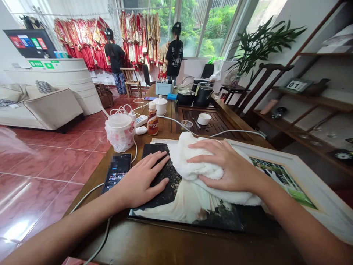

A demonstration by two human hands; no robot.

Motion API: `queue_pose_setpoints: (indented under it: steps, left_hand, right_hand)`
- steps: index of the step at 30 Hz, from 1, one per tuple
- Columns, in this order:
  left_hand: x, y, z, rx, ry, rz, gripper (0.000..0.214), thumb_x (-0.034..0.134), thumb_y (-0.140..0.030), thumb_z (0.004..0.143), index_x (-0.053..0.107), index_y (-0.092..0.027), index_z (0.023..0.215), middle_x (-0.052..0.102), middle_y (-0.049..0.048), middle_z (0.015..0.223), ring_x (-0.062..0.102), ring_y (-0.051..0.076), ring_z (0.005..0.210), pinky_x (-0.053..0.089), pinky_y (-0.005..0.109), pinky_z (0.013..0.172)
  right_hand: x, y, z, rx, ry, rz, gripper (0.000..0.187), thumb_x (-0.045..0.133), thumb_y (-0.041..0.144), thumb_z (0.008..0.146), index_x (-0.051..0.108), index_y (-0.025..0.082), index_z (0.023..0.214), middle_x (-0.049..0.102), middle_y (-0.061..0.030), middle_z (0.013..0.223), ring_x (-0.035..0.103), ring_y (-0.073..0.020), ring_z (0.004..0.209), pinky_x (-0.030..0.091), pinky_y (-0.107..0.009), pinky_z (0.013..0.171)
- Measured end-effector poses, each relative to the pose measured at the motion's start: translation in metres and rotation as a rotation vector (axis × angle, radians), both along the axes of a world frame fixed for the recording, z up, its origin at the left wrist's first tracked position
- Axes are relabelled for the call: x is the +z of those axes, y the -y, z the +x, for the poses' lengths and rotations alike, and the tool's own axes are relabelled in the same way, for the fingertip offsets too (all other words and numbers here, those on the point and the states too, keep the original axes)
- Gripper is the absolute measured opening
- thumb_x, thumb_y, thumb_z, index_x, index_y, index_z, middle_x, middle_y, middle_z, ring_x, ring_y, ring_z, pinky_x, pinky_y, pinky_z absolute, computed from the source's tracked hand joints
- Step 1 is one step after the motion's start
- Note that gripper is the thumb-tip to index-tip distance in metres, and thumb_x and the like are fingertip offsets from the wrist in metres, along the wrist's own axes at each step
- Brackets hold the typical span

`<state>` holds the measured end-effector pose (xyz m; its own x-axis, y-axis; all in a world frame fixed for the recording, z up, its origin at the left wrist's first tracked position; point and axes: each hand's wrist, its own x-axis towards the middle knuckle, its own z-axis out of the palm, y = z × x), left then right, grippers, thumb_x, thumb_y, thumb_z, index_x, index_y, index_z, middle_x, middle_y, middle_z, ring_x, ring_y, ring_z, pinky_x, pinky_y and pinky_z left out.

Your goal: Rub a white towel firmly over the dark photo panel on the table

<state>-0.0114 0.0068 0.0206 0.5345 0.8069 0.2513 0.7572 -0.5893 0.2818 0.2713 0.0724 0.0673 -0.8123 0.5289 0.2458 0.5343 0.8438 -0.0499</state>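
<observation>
A dark photo panel (193, 206), printed with a pale flowing dress, lies flat on the wooden table. My left hand (149, 176) rests flat with fingers stretched out on its left part. Bunched under my right hand (223, 165) is a white towel (183, 156), gripped and pressed onto the panel's upper right part. The towel hides much of the picture, and its loose end trails to the right. Beyond and to the right lies a framed photo (284, 180) with a pale border, partly covered by the towel and my arm.
A phone (118, 171) with a cable lies left of the panel. Behind stand a bagged plastic tub (120, 130), a coffee bottle (152, 119), a lidded white cup (160, 105) and a small white bowl (204, 119) on a tea tray. Two people stand near racks of red garments (85, 40).
</observation>
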Motion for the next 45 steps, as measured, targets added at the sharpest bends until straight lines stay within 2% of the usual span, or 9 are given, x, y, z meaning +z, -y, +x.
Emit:
queue_pose_setpoints:
  steps: [9, 12, 16, 19, 27, 33, 37, 42, 45]
  left_hand:
    - [0.004, -0.003, 0.002, -0.045, 0.006, 0.010, 0.046, 0.049, -0.034, 0.097, 0.045, -0.023, 0.142, 0.039, 0.0091, 0.152, 0.030, 0.027, 0.144, 0.030, 0.045, 0.118]
    - [0.002, -0.002, 0.002, -0.013, -0.018, -0.004, 0.050, 0.047, -0.037, 0.098, 0.041, -0.020, 0.145, 0.033, 0.0100, 0.156, 0.029, 0.028, 0.144, 0.028, 0.046, 0.119]
    - [0.000, 0.000, 0.000, 0.006, -0.026, -0.014, 0.058, 0.045, -0.041, 0.100, 0.029, -0.022, 0.152, 0.029, 0.0084, 0.158, 0.026, 0.027, 0.146, 0.026, 0.047, 0.119]
    - [0.001, 0.000, -0.001, 0.008, -0.034, -0.017, 0.060, 0.044, -0.041, 0.100, 0.025, -0.023, 0.153, 0.028, 0.0077, 0.159, 0.025, 0.025, 0.147, 0.025, 0.046, 0.119]
    - [0.002, -0.002, 0.003, -0.042, 0.003, 0.012, 0.045, 0.050, -0.035, 0.097, 0.047, -0.021, 0.140, 0.038, 0.0100, 0.153, 0.031, 0.028, 0.144, 0.030, 0.044, 0.118]
    - [0.000, -0.001, 0.001, 0.007, -0.028, -0.004, 0.056, 0.047, -0.039, 0.099, 0.033, -0.021, 0.150, 0.031, 0.0092, 0.158, 0.028, 0.028, 0.145, 0.028, 0.047, 0.118]
    - [0.000, 0.000, 0.000, 0.013, -0.030, -0.011, 0.059, 0.047, -0.040, 0.099, 0.028, -0.023, 0.153, 0.029, 0.0075, 0.159, 0.026, 0.026, 0.146, 0.026, 0.045, 0.119]
    - [0.002, -0.003, 0.001, -0.021, -0.010, 0.008, 0.049, 0.050, -0.036, 0.097, 0.043, -0.020, 0.143, 0.037, 0.0110, 0.153, 0.031, 0.028, 0.144, 0.029, 0.045, 0.118]
    - [0.003, -0.003, 0.002, -0.040, 0.002, 0.013, 0.045, 0.050, -0.035, 0.097, 0.047, -0.021, 0.140, 0.041, 0.0105, 0.151, 0.032, 0.028, 0.143, 0.030, 0.044, 0.118]
  right_hand:
    - [0.002, 0.023, -0.015, 0.150, 0.002, -0.067, 0.047, 0.070, 0.042, 0.073, 0.064, 0.040, 0.119, 0.051, -0.0007, 0.143, 0.044, -0.0341, 0.129, 0.031, -0.056, 0.101]
    - [0.001, 0.014, -0.009, 0.118, -0.015, -0.044, 0.044, 0.069, 0.040, 0.074, 0.065, 0.037, 0.118, 0.053, -0.0034, 0.142, 0.046, -0.0340, 0.127, 0.035, -0.054, 0.097]
    - [0.000, -0.002, 0.000, 0.002, -0.021, 0.010, 0.036, 0.066, 0.039, 0.077, 0.069, 0.032, 0.113, 0.055, -0.0073, 0.139, 0.046, -0.0376, 0.126, 0.039, -0.055, 0.090]
    - [0.001, -0.001, 0.000, -0.026, -0.004, 0.024, 0.034, 0.066, 0.039, 0.079, 0.068, 0.033, 0.112, 0.055, -0.0072, 0.139, 0.045, -0.0386, 0.127, 0.039, -0.057, 0.089]
    - [0.002, 0.027, -0.016, 0.139, 0.011, -0.085, 0.044, 0.070, 0.043, 0.075, 0.063, 0.040, 0.119, 0.049, 0.0014, 0.145, 0.043, -0.0325, 0.130, 0.030, -0.056, 0.102]
    - [-0.003, 0.002, -0.002, 0.037, -0.026, -0.019, 0.036, 0.066, 0.040, 0.079, 0.066, 0.034, 0.115, 0.053, -0.0044, 0.141, 0.045, -0.0367, 0.128, 0.037, -0.056, 0.091]
    - [-0.002, 0.000, -0.001, 0.001, -0.010, 0.017, 0.034, 0.065, 0.041, 0.079, 0.066, 0.036, 0.113, 0.053, -0.0029, 0.141, 0.045, -0.0375, 0.127, 0.039, -0.055, 0.089]
    - [0.000, 0.020, -0.013, 0.122, -0.006, -0.044, 0.041, 0.067, 0.044, 0.076, 0.063, 0.040, 0.117, 0.050, 0.0003, 0.143, 0.044, -0.0335, 0.129, 0.032, -0.056, 0.099]
    - [0.001, 0.023, -0.015, 0.145, -0.001, -0.071, 0.042, 0.067, 0.044, 0.077, 0.063, 0.040, 0.118, 0.050, 0.0011, 0.144, 0.043, -0.0323, 0.130, 0.030, -0.055, 0.101]
